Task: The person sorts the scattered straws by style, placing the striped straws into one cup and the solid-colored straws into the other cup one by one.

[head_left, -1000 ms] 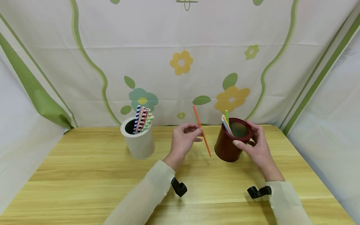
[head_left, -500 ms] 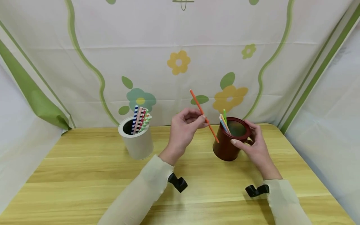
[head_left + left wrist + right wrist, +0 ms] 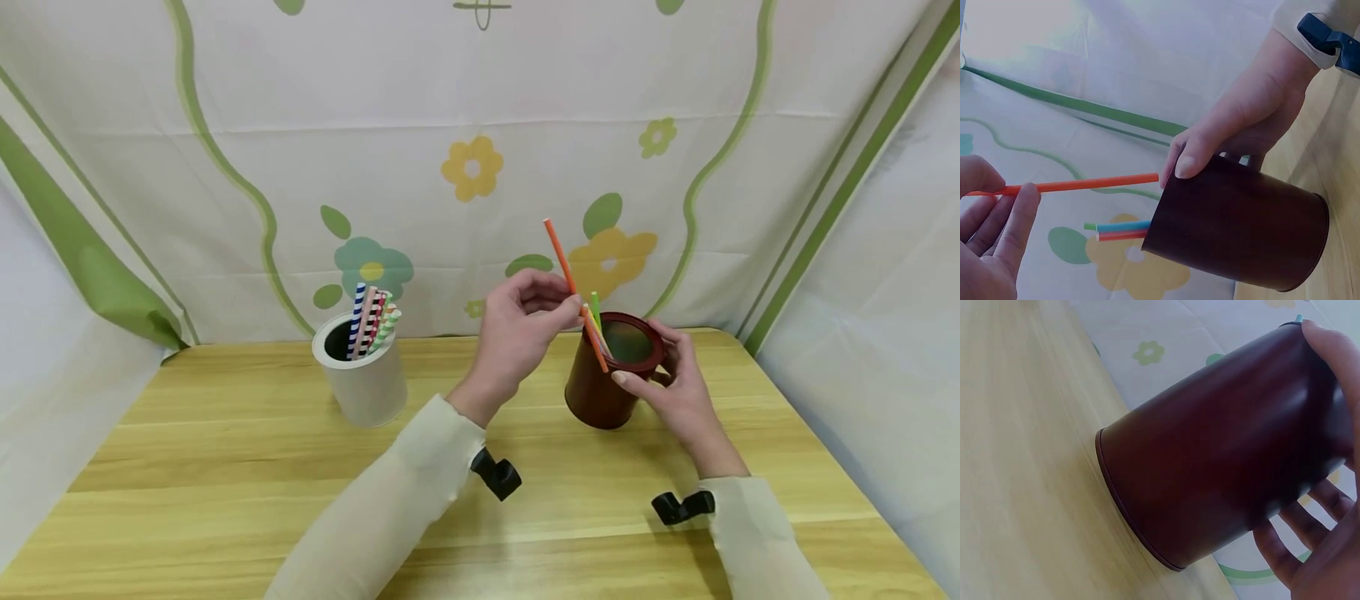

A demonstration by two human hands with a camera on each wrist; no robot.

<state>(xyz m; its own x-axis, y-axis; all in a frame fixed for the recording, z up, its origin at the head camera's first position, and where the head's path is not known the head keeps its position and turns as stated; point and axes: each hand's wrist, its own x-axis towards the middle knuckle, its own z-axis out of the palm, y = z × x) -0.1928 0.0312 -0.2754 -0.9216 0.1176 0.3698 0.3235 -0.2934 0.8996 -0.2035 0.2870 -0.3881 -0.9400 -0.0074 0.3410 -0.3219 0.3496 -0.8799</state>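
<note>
My left hand (image 3: 517, 333) pinches an orange straw (image 3: 558, 252) between thumb and fingers. The straw slants, its lower end at the near left of the mug's rim; in the left wrist view that end (image 3: 1147, 179) appears just outside the opening. My right hand (image 3: 688, 408) holds the dark red mug (image 3: 597, 392), thumb near the rim and fingers around the handle side. The right wrist view shows the mug (image 3: 1222, 450) with its base at the table. Several plain coloured straws (image 3: 1124, 226) lean inside it, partly hidden by the orange one in the head view.
A white can (image 3: 367, 392) stands to the left on the wooden table (image 3: 225, 467), with several striped straws (image 3: 367, 325) in it. Behind the table hangs a flowered cloth (image 3: 480, 83). A small black device (image 3: 497, 475) sits on each wrist.
My left hand has moved right and up with the orange straw, bringing its lower end from over the table to the mug's rim. My right hand and the mug stay nearly in place.
</note>
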